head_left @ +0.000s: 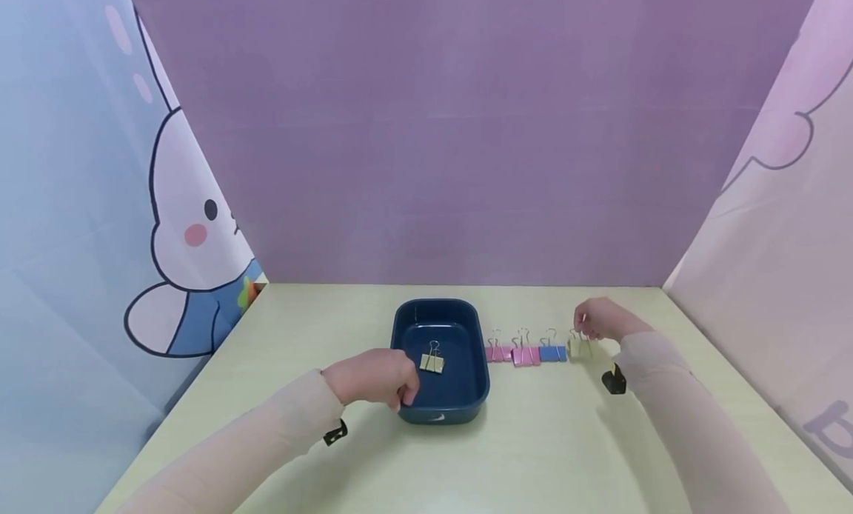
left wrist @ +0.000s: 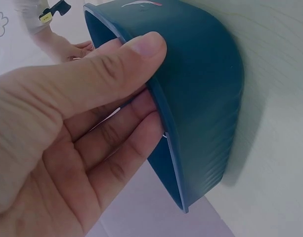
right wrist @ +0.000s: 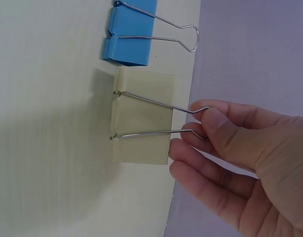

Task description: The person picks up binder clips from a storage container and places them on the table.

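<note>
My left hand (head_left: 375, 378) grips the near left rim of a dark blue tray (head_left: 436, 416). In the left wrist view the thumb lies outside the tray wall (left wrist: 200, 84) and the other fingers are inside it. One pale yellow binder clip (head_left: 432, 364) lies in the tray. To the right, my right hand (head_left: 605, 319) pinches the wire handle of another pale yellow binder clip (right wrist: 146, 116) between thumb and fingers. That clip is at the right end of a row, beside a blue binder clip (right wrist: 131, 37).
Left of the blue clip in the row are two pink binder clips (head_left: 526, 355), the nearest one close to the tray's right wall. A purple cloth (head_left: 440, 144) rises behind the pale table (head_left: 533, 455), with printed curtains at both sides.
</note>
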The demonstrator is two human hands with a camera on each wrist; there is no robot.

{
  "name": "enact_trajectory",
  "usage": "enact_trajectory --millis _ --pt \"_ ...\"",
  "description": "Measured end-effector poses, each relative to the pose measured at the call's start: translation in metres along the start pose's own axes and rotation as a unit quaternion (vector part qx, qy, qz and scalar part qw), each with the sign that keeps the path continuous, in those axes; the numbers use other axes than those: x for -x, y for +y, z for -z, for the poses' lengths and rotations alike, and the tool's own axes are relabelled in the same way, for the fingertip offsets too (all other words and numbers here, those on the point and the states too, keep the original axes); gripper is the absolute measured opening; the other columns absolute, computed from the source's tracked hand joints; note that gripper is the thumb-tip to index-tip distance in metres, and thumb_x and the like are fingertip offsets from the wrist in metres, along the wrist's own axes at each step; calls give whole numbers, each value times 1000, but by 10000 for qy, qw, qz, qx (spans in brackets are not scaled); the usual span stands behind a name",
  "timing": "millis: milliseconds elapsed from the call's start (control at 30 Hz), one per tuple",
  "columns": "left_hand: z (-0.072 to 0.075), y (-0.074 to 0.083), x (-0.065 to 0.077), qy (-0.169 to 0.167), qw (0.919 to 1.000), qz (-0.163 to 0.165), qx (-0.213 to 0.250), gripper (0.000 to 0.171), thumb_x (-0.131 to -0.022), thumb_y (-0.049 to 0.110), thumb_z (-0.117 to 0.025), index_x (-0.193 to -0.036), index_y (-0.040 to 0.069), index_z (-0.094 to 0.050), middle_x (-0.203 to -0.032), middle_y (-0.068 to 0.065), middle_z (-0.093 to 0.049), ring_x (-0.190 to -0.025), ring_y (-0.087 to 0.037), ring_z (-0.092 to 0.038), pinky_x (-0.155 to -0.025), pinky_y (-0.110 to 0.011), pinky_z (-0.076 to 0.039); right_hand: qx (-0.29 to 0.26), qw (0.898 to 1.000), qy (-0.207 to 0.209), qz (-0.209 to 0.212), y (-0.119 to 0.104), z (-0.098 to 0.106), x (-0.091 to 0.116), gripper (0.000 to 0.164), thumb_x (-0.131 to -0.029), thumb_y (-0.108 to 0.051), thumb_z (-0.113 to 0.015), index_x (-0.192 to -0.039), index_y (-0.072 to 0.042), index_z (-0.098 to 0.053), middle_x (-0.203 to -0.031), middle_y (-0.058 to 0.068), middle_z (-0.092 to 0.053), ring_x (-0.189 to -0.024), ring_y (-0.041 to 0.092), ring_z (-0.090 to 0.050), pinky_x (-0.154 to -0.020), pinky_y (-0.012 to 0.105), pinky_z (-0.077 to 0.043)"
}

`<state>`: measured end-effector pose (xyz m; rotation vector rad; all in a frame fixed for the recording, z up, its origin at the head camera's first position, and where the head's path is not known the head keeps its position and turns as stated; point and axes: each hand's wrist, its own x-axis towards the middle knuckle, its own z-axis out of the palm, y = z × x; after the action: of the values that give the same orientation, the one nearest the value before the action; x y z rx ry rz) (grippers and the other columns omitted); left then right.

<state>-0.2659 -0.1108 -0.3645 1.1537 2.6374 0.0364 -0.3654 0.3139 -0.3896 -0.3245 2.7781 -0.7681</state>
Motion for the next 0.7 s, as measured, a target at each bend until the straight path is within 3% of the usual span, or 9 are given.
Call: enact_trajectory --millis 400,700 --pt "1 2 0 -25 10000 57 12 16 -74 9 -83 -81 21 -74 -76 14 -65 -68 -2 -55 -69 -18 -52 -476 9988 -33 -97 2 -7 -1 13 -84 14 -47 -85 8 -59 -70 5 -50 -60 16 -45 -58 29 -42" --pt "1 1 0 7 10000 17 -17 16 -74 10 -83 -80 21 -74 -76 14 -65 -68 -2 -55 -69 -18 -52 -1170 9917 -2 -532 0 -13 -3 16 -86 4 -43 -85 7 -58 -72 6 -50 -62 17 -45 -62 33 -44"
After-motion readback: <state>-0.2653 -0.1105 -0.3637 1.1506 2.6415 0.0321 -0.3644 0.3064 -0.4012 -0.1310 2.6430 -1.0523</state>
